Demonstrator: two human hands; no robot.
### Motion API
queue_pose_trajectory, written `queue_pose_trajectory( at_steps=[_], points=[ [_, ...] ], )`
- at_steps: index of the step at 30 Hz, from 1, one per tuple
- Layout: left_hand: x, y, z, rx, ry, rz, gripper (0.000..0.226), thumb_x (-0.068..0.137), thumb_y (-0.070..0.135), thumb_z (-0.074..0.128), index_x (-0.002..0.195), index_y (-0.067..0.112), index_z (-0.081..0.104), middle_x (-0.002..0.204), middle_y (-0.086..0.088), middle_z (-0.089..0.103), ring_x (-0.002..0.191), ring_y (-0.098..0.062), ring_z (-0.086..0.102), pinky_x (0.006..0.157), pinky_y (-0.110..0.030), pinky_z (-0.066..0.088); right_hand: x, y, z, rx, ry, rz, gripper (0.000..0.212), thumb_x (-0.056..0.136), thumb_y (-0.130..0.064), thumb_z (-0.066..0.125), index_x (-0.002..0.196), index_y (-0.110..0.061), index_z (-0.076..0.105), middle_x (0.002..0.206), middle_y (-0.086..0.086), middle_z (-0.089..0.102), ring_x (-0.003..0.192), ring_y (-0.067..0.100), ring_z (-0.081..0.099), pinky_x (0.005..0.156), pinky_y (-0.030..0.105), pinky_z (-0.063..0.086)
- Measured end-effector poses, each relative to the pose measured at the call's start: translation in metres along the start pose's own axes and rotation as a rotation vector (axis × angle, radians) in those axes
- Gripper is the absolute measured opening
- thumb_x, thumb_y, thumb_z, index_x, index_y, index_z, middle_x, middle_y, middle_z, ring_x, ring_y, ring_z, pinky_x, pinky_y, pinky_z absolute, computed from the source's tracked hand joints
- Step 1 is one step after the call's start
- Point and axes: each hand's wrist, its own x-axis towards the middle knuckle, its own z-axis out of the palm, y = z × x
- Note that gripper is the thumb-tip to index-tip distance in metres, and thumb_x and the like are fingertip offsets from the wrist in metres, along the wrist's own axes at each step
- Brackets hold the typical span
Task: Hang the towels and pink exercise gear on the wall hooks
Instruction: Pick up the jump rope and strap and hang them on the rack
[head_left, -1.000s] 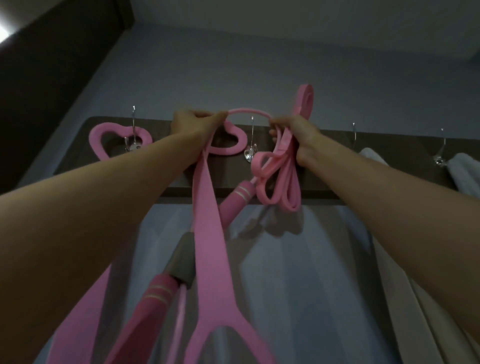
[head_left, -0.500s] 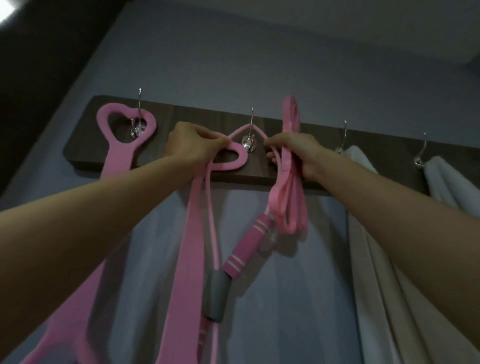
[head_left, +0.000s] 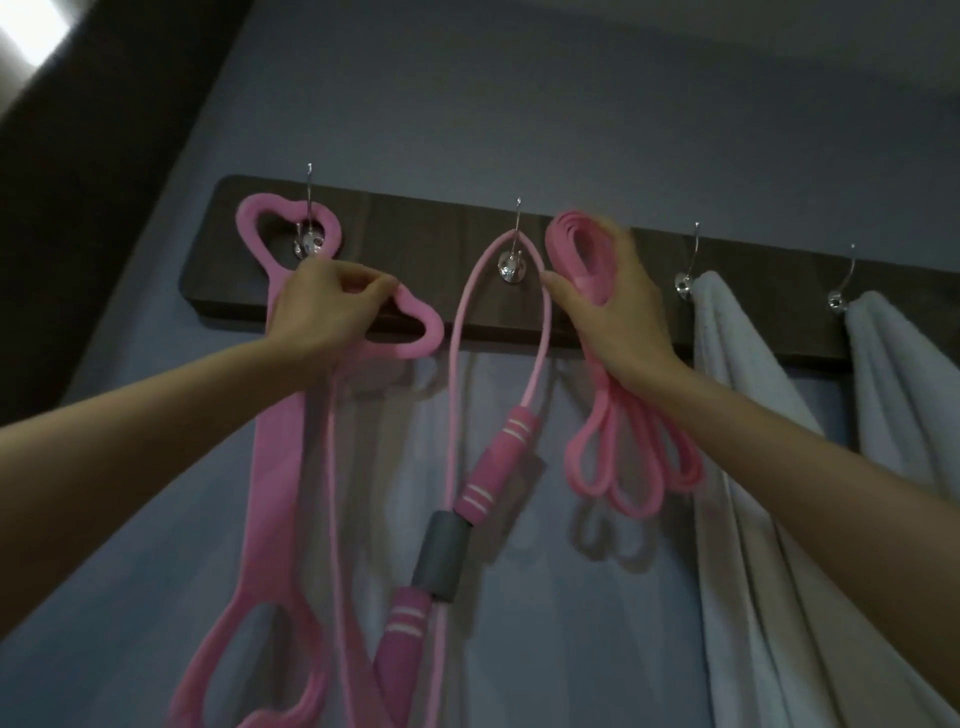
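Jump rope (head_left: 508, 434) newly on middle hook (head_left: 511, 265)

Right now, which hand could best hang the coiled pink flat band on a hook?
Right. The right hand grips the coiled pink flat band beside the silver middle hook; the left hand pinches a pink heart-shaped strap loop.

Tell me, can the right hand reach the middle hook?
Probably yes. The right hand, holding the coiled pink band, sits just beside the middle hook, thumb almost at it. Only the skipping rope hangs there, and nothing blocks the way.
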Motion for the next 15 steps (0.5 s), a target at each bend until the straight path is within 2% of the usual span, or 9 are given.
queue_pose_trajectory(
  at_steps=[2,4,6,9,11,13,15],
  points=[
    [-0.003,-0.005,-0.004,0.035,-0.035,-0.008,0.021,0.093,0.029,0.054,0.106,0.025,0.071,0.095,0.004,0.067,0.089,-0.013,0.062,0.087,-0.034,0.051,-0.001,-0.007,0.010,-0.045,0.036,-0.052,0.055,0.083,-0.046,0.063,0.132,-0.037,0.041,0.125,0.002,0.055,0.110,0.017,0.054,0.089,0.029,0.046],
    [-0.005,-0.009,-0.006,0.038,-0.083,-0.033,0.022,0.096,0.027,0.050,0.109,0.027,0.068,0.101,0.005,0.066,0.092,-0.014,0.061,0.090,-0.036,0.050,0.002,-0.014,0.020,-0.101,0.054,-0.053,0.051,0.085,-0.044,0.061,0.132,-0.036,0.043,0.118,0.004,0.054,0.096,0.015,0.052,0.073,0.012,0.037],
    [-0.007,-0.013,-0.007,0.046,-0.105,-0.033,0.024,0.098,0.025,0.046,0.109,0.030,0.066,0.104,0.003,0.065,0.086,-0.015,0.061,0.085,-0.035,0.051,0.006,-0.018,0.030,-0.120,0.060,0.017,0.051,0.086,-0.041,0.062,0.133,-0.033,0.045,0.115,0.006,0.047,0.088,0.014,0.048,0.063,0.005,0.027],
    [-0.009,-0.013,-0.006,0.055,-0.097,-0.022,0.026,0.098,0.022,0.044,0.113,0.027,0.066,0.102,0.004,0.064,0.081,-0.014,0.057,0.076,-0.031,0.046,0.012,-0.017,0.041,-0.093,0.082,0.092,0.051,0.085,-0.039,0.065,0.133,-0.031,0.048,0.114,0.005,0.037,0.087,0.013,0.046,0.059,-0.001,0.027],
    [-0.009,-0.013,-0.006,0.041,-0.090,-0.038,0.026,0.098,0.022,0.044,0.113,0.027,0.066,0.101,0.006,0.062,0.083,-0.012,0.056,0.076,-0.030,0.045,0.012,-0.014,0.047,-0.110,0.081,0.103,0.051,0.084,-0.040,0.065,0.133,-0.030,0.050,0.117,0.005,0.037,0.089,0.014,0.047,0.069,0.002,0.032],
    [-0.008,-0.013,-0.006,0.023,-0.095,-0.045,0.026,0.099,0.021,0.044,0.113,0.027,0.065,0.103,0.006,0.062,0.087,-0.013,0.057,0.078,-0.029,0.046,0.012,-0.014,0.051,-0.149,0.069,0.125,0.052,0.085,-0.041,0.064,0.133,-0.030,0.049,0.121,0.007,0.037,0.091,0.016,0.048,0.078,0.019,0.042],
    [-0.007,-0.014,-0.006,0.021,-0.105,-0.035,0.026,0.099,0.020,0.044,0.114,0.026,0.065,0.104,0.004,0.062,0.082,-0.013,0.057,0.074,-0.029,0.047,0.012,-0.014,0.053,-0.196,0.037,0.147,0.051,0.086,-0.041,0.062,0.134,-0.030,0.048,0.122,0.007,0.036,0.088,0.016,0.048,0.074,0.023,0.042]
  ],
)
